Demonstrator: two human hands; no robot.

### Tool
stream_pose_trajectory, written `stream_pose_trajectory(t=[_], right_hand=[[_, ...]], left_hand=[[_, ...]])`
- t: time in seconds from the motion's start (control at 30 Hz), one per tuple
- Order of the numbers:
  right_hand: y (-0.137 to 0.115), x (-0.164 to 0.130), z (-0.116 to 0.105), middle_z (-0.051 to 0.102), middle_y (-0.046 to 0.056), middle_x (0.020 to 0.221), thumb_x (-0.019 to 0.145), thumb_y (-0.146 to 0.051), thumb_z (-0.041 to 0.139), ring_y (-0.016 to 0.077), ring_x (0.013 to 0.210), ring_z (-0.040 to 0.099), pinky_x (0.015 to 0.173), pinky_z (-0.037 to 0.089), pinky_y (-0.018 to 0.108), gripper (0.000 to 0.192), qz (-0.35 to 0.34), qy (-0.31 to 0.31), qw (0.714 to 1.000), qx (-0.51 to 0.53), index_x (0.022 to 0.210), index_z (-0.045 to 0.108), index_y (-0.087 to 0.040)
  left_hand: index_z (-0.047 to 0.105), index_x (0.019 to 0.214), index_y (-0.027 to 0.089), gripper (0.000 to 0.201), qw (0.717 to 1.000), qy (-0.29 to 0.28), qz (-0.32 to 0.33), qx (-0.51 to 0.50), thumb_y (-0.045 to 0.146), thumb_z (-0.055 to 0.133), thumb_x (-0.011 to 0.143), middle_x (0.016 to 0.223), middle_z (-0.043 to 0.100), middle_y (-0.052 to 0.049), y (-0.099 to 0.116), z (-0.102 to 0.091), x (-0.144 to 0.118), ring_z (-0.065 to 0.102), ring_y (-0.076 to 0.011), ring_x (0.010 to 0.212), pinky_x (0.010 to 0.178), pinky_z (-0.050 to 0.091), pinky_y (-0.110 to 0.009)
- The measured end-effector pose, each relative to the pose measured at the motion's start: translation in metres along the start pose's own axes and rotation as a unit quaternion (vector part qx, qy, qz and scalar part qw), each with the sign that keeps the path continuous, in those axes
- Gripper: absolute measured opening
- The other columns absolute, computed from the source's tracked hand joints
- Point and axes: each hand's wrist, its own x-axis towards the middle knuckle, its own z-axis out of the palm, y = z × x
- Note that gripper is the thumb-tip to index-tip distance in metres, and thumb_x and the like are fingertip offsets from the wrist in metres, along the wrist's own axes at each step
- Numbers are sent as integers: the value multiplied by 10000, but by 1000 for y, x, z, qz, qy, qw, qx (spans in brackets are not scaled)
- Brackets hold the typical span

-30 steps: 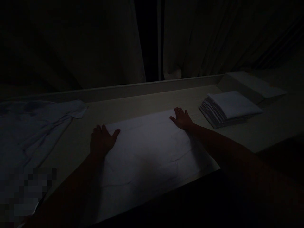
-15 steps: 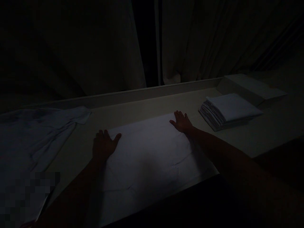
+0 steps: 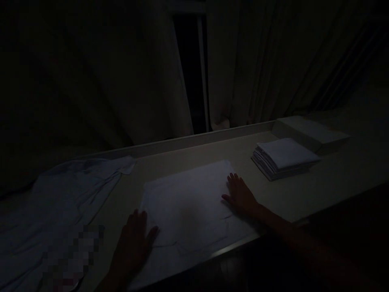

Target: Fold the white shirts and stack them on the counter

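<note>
A white cloth [image 3: 188, 202] lies spread on the table in front of me, with a few creases toward its near side. My left hand [image 3: 136, 237] rests on its left edge, fingers stretched out and thumb spread over the fabric. On the right edge my right hand [image 3: 240, 194] lies flat, fingers extended and thumb pointing inward. Neither hand grips anything. The light is very dim, so the cloth's exact kind is hard to make out.
A stack of folded white cloths [image 3: 285, 156] stands to the right, with a pale box-like block [image 3: 313, 132] behind it. A rumpled white garment or cloth [image 3: 73, 190] covers the table's left. A low ledge [image 3: 194, 140] and curtains [image 3: 146, 81] line the back.
Both hands have slid toward me along the cloth's sides, away from its far corners. The view has tilted up, so the table sits lower in the picture.
</note>
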Motion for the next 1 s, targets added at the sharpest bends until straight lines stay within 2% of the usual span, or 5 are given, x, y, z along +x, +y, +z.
stream_pose_trajectory(t=[0.13,0.33,0.57,0.73,1.0], right_hand=[[-2,-55,13,160,68,1569,893,-703,237,264,1457,60,1203,119,489,824,49,-44,998,16,1537,222,-189],[-1,-86,10,230,44,1550,881,-687,232,268,1446,103,1188,117,538,765,79,-25,996,15,1522,271,-270],[33,-153,-16,379,90,1500,844,-628,342,316,1421,248,1133,229,575,685,162,68,984,30,1432,453,-295],[62,-182,-27,574,210,1300,842,-582,375,316,1162,583,967,459,488,724,240,146,946,164,1362,485,-90],[30,-176,-17,719,137,920,712,-425,611,283,874,681,784,533,387,405,283,138,910,271,999,693,-152]], left_hand=[[499,1381,336,648,999,10,35,2,509,457,758,1481,437,-60,-2,13,-43,248,-323,1436,1120,289,-583],[644,1236,297,535,998,49,42,18,434,450,757,1471,441,-117,3,11,-63,266,-364,1419,1102,262,-630],[596,1263,178,580,970,156,-127,-134,463,389,803,1309,591,-190,-10,-11,-111,524,-338,1251,1032,409,-524],[578,1187,132,593,920,81,-272,-271,555,358,835,1144,678,-152,-25,-29,-153,651,-255,1033,886,499,-360],[653,986,173,457,951,-11,-180,-252,541,491,767,1064,714,-122,-18,-39,-155,673,-262,973,858,490,-355]])
